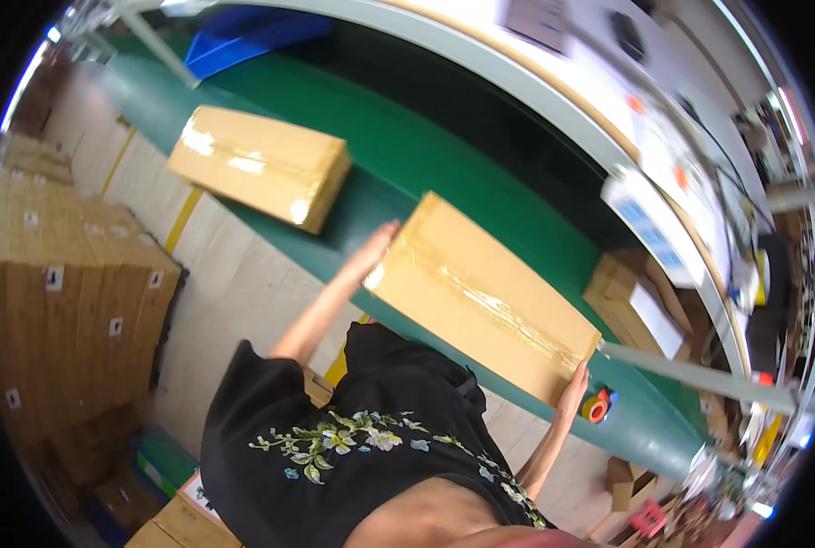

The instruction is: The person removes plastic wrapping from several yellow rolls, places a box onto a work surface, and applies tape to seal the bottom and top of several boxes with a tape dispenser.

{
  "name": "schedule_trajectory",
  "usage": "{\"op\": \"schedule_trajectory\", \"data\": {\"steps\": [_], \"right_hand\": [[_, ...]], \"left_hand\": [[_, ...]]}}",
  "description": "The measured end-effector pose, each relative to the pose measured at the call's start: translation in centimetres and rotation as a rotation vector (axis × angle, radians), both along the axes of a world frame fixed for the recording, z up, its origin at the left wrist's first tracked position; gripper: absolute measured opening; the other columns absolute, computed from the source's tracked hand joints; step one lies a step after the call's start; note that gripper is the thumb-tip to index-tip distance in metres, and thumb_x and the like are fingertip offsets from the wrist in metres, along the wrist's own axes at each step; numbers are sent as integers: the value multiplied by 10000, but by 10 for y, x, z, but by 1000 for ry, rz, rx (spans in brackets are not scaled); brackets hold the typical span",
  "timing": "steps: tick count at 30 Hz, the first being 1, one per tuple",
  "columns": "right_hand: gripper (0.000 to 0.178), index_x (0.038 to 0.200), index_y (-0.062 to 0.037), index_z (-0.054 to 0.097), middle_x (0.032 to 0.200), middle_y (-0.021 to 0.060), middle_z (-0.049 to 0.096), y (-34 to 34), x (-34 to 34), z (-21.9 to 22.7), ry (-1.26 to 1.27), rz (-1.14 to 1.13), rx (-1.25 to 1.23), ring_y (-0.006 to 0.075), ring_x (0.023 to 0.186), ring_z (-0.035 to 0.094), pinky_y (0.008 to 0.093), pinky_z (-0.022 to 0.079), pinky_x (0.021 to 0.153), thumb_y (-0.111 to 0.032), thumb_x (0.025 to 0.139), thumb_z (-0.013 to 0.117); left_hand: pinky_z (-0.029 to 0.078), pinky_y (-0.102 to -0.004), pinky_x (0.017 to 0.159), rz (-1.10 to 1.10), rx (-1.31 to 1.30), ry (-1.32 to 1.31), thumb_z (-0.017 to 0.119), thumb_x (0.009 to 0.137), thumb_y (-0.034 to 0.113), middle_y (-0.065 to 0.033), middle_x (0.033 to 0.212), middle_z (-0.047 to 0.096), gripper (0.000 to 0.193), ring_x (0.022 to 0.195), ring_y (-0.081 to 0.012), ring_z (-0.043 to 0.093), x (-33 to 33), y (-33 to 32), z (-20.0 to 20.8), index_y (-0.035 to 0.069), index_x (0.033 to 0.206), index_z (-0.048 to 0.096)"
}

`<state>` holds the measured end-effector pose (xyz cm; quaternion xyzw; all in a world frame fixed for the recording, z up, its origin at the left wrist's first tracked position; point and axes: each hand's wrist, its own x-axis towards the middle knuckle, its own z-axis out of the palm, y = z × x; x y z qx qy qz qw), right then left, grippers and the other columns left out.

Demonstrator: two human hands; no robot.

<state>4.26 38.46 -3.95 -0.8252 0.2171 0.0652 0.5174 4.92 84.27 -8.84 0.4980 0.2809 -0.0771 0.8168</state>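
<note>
A long taped cardboard box (pixel 480 306) lies at a slant over the green work surface (pixel 348 260) in front of me. Its left end is pressed by my left hand (pixel 383 245), while my right hand (pixel 573 389) grips the opposite end near the lower corner. Between them the two hands hold the box; the far-side fingers are partly hidden by it. Shiny clear tape runs along its top seam. Just right of my right hand sits a tape dispenser (pixel 596 407) with red, blue and yellow parts.
A second taped box (pixel 257 166) rests on the green surface to the left. An opened carton (pixel 640 306) stands at the right, under a shelf with a metal frame (pixel 553 100). Stacked cartons (pixel 78 310) fill the floor at left. A blue bin (pixel 247 41) lies at the back.
</note>
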Motion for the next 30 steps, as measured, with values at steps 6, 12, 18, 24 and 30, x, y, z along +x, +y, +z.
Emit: {"op": "schedule_trajectory", "data": {"steps": [6, 12, 18, 24, 30], "right_hand": [[528, 1312, 52, 376, 1324, 167, 435, 211, 2, 55, -95, 254, 228, 234, 1237, 390, 324, 284, 1029, -318, 942, 445], [691, 1368, -32, 261, 1215, 227, 516, 405, 9, 34, -225, 844, 268, 357, 1109, 525, 379, 424, 922, -346, 844, 585], [897, 1395, 48, 73, 1406, 266, 148, 468, 8, 0, -206, 712, 484, 345, 1336, 148, 454, 214, 1069, -428, 831, 583], [778, 1424, -34, 106, 1450, 179, 147, 479, 6, -23, 103, 402, 1114, 321, 1333, 199, 419, 169, 1091, -560, 900, 338], [715, 1427, -25, 117, 1479, 150, 148, 503, 4, -39, -42, 317, 952, 243, 1364, 160, 323, 161, 1094, -505, 936, 317]], "left_hand": [[448, -276, 858, 107, 354, -46, 373, 944, 476, -60, 1193, 526, 577, 1022, -133, 525, -46, 282, 80, 36, 1314, 419], [442, -384, 848, 428, 848, 317, 285, 932, 532, -144, 1253, 528, 629, 1089, -236, 546, -127, 561, 92, 26, 1218, 525], [359, -398, 967, 136, 443, 230, 317, 876, 646, -71, 1337, 459, 705, 1214, -220, 432, -109, 555, 51, 121, 1333, 427], [377, -353, 933, 58, 606, 398, 474, 872, 503, -37, 1185, 559, 584, 1075, -170, 513, -161, 637, 6, 102, 1296, 461], [348, -395, 962, -37, 561, 167, 501, 846, 500, -41, 1156, 575, 554, 1088, -137, 480, -137, 659, -13, 176, 1293, 470]]}}
